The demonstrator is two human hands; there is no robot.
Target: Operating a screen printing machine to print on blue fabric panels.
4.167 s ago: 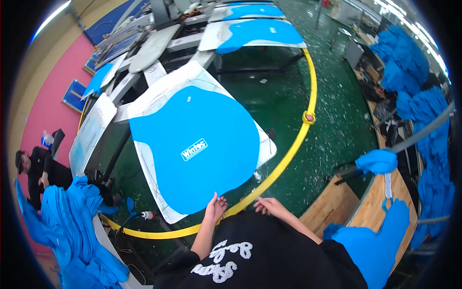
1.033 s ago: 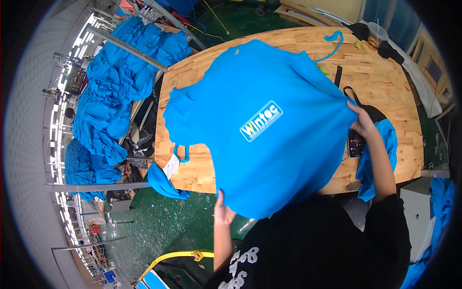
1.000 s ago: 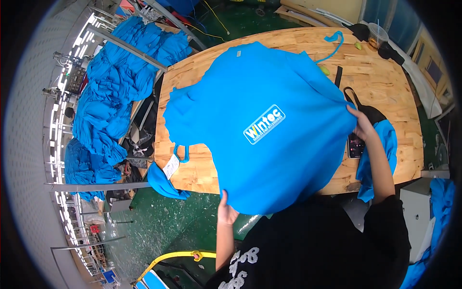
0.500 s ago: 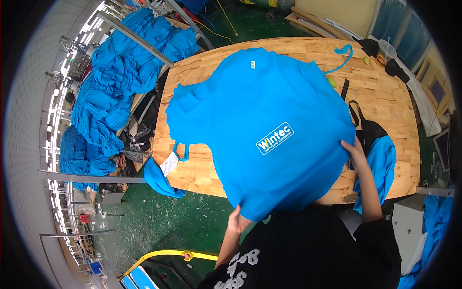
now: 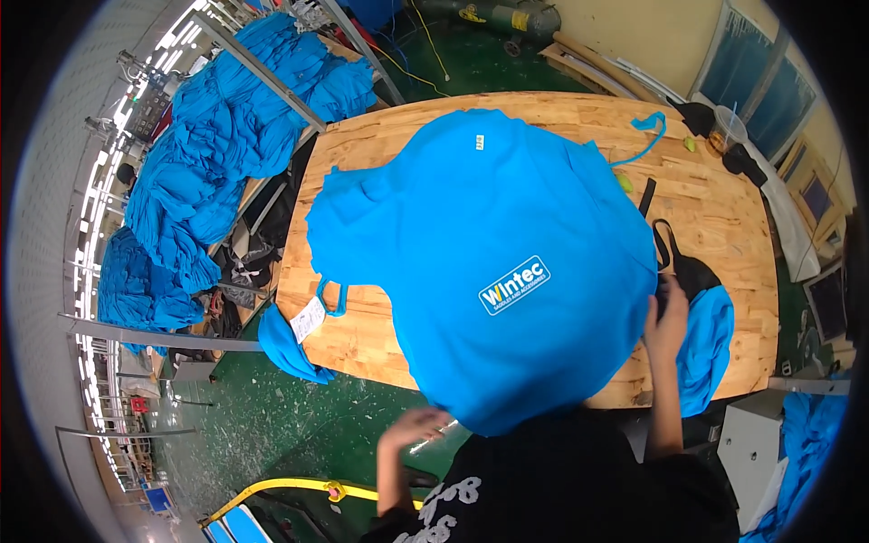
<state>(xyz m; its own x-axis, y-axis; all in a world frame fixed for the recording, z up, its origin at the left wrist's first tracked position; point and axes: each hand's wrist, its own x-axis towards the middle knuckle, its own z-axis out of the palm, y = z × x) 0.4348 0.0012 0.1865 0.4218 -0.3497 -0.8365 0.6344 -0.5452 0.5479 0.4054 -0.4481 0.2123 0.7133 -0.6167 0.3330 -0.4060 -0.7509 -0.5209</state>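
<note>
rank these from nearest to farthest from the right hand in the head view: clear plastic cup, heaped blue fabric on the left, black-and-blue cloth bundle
1. Black-and-blue cloth bundle: just right of the right hand, on the wooden table.
2. Clear plastic cup: near the table's far right corner.
3. Heaped blue fabric: beyond the table's left end.

The fabric panel [image 5: 543, 217] lies on the table [image 5: 729, 231].
</note>
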